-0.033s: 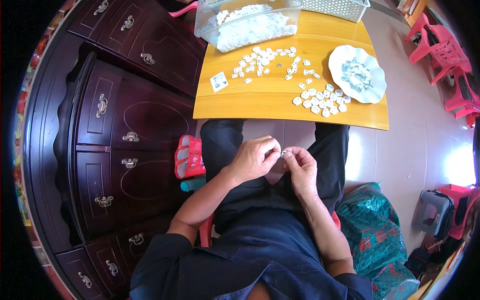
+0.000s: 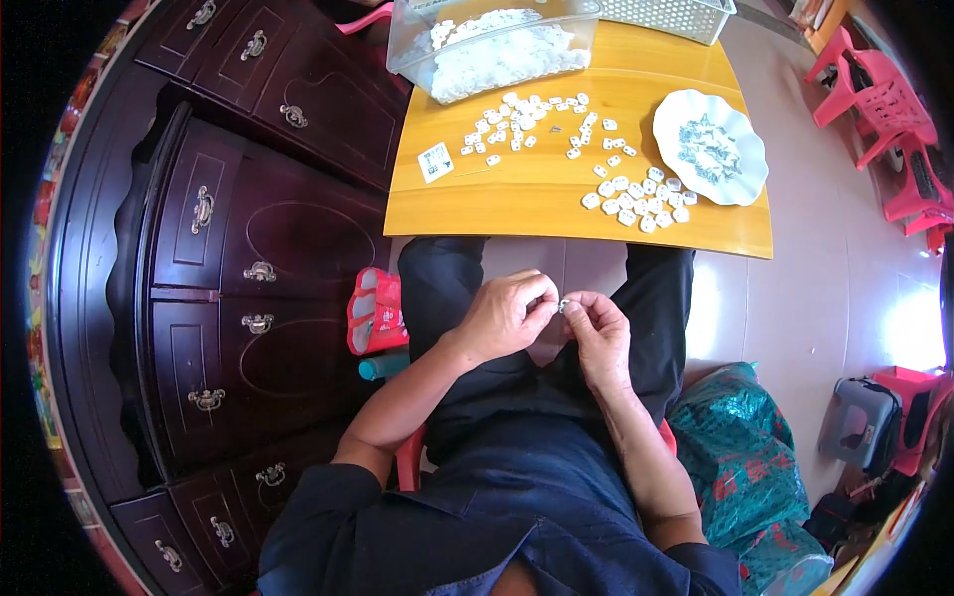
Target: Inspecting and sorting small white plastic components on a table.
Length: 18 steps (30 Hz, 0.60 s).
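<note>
Over my lap, just off the table's near edge, my two hands meet fingertip to fingertip. My left hand is closed in a pinch at a small white piece. From the other side my right hand pinches the same piece between thumb and fingers. Most of the piece is hidden by the fingertips, so its exact kind cannot be made out. Beyond the hands, on the yellow wooden table, lies a cluster of small white rounded plastic pieces with dark marks or holes. More such pieces lie scattered farther back.
A scalloped white plate holding small grey-and-white bits stands at the table's right. At the back are a clear bin of white pieces and a perforated basket. Dark cabinets line the left; a green bag sits at right.
</note>
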### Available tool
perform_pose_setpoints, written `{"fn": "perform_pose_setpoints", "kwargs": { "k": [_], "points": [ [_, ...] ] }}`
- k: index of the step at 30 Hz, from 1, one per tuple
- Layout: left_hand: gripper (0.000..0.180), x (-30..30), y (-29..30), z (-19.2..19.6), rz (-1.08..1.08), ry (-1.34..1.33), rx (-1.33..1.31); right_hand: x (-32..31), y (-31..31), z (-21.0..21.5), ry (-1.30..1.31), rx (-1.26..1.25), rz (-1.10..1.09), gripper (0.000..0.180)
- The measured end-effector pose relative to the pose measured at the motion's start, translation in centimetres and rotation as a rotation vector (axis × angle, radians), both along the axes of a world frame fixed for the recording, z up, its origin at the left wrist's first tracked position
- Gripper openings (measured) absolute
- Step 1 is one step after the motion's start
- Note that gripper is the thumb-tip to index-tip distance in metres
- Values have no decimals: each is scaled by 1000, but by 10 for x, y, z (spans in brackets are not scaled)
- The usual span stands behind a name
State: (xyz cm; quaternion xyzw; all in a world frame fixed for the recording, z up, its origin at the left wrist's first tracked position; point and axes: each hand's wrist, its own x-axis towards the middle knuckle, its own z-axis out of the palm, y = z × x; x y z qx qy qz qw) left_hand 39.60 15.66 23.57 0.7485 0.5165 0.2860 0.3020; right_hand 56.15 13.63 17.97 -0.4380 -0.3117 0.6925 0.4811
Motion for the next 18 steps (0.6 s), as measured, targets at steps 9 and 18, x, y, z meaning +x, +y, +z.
{"fn": "perform_pose_setpoints", "kwargs": {
  "k": [9, 18],
  "points": [
    [8, 3, -3, -7, -5, -36, 22, 0, -2, 0, -31, -2, -3, 7],
    [15, -24, 47, 28, 138, -8, 37, 6, 3, 7, 115, -65, -80, 6]
  ]
}}
